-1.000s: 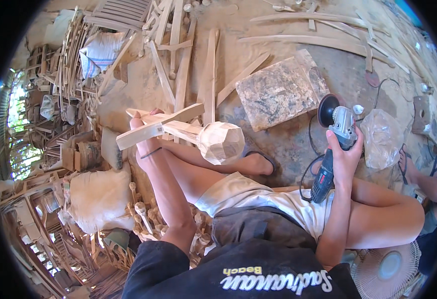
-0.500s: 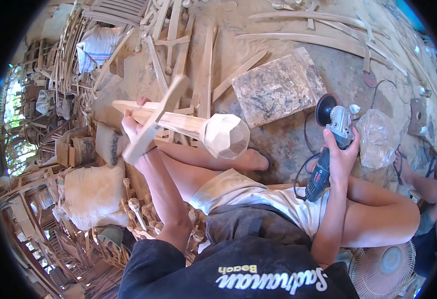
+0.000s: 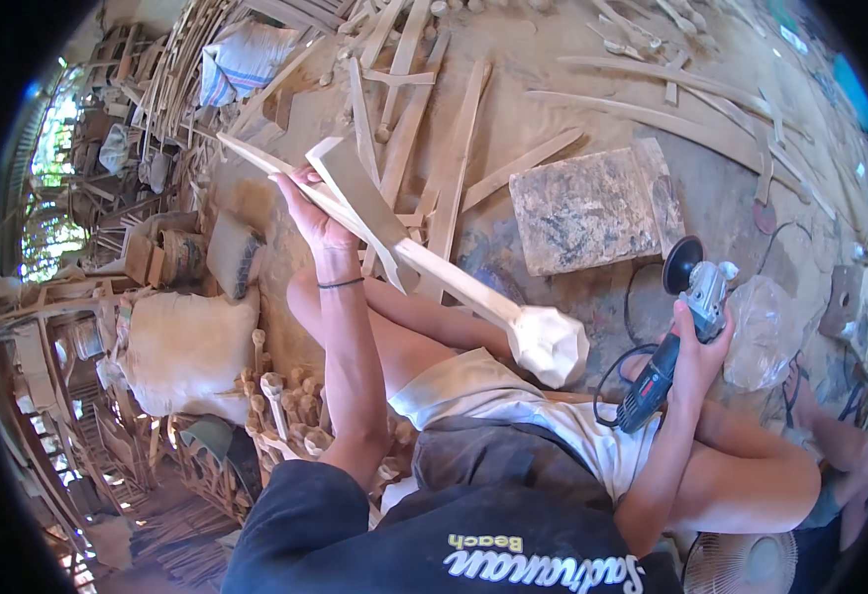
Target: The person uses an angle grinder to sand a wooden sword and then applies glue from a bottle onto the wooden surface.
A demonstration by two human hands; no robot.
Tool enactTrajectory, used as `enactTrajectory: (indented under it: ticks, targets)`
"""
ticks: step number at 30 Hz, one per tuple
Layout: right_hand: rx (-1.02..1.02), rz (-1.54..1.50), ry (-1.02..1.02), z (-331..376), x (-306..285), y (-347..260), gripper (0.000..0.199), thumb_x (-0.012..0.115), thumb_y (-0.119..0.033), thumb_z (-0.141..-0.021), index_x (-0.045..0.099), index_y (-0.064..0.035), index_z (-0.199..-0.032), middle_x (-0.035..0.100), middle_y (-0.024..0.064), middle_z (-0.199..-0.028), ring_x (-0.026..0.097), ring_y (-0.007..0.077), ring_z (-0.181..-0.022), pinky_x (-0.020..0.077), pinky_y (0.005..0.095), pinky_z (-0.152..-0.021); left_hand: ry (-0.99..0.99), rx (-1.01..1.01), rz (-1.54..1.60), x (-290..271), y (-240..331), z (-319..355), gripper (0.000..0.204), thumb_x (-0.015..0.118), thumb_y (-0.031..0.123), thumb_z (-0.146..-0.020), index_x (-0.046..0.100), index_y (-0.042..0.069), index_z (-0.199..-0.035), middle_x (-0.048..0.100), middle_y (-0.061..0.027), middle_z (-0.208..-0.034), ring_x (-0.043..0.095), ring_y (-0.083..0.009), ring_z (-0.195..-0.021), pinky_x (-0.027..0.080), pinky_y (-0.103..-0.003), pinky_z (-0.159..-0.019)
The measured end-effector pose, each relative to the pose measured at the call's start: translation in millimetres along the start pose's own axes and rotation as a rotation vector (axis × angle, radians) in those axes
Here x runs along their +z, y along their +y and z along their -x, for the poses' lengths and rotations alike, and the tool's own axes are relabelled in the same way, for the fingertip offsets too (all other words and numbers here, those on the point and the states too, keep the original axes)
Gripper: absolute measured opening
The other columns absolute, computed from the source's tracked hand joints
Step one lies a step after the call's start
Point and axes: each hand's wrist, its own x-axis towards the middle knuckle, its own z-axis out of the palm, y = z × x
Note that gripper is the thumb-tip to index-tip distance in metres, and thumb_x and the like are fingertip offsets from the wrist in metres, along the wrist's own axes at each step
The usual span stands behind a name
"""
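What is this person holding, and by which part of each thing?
Left hand: a wooden sword-shaped piece, held between its pointed tip and crosspiece. Right hand: an angle grinder, held just behind its metal head.

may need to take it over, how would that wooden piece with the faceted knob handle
The wooden piece is probably stiff, since its long shaft shows no sag. It may feel end-heavy, as the faceted knob is far bulkier than the shaft. Laid down, the crosspiece jutting sideways should discourage rolling.
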Motion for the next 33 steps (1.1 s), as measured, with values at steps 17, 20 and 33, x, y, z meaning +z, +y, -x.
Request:
enactTrajectory:
  ticks: [17,20,33]
  targets:
    - [0.035,-0.076,-0.016,-9.7,-6.8,12.0,0.079,0.088,-0.011,-0.089,0.042,-0.0047,-0.152,0.067,0.0079,-0.101,0.064,0.0127,-0.073,0.0601,0.0319,-0.058,0.199,0.245,-0.980,77.5,-132.5,22.3,0.026,0.080,0.015,-0.097,0.059,0.000,-0.098,0.062,-0.0096,-0.079,0.064,-0.0226,-0.058,0.052,-0.038,-0.054]
    - [0.076,-0.134,-0.066,-7.4,-8.2,9.2,0.067,0.087,-0.007,-0.088,0.047,-0.0061,-0.142,0.065,0.0064,-0.097,0.066,0.0144,-0.072,0.0599,0.0320,-0.059,0.118,0.208,-1.068,87.7,-141.8,31.4,0.025,0.081,0.012,-0.095,0.060,0.000,-0.096,0.066,-0.0116,-0.075,0.066,-0.0238,-0.056,0.053,-0.037,-0.050]
    - [0.420,-0.713,-0.277,-33.8,-41.5,5.7,0.038,0.076,-0.020,-0.094,0.057,-0.0051,-0.123,0.067,0.0138,-0.101,0.069,0.0290,-0.086,0.0603,0.0449,-0.074,-0.297,-0.020,-0.651,86.5,-121.8,44.8,0.045,0.070,0.007,-0.089,0.040,0.006,-0.123,0.055,-0.0067,-0.067,0.062,-0.0204,-0.046,0.056,-0.032,-0.042]
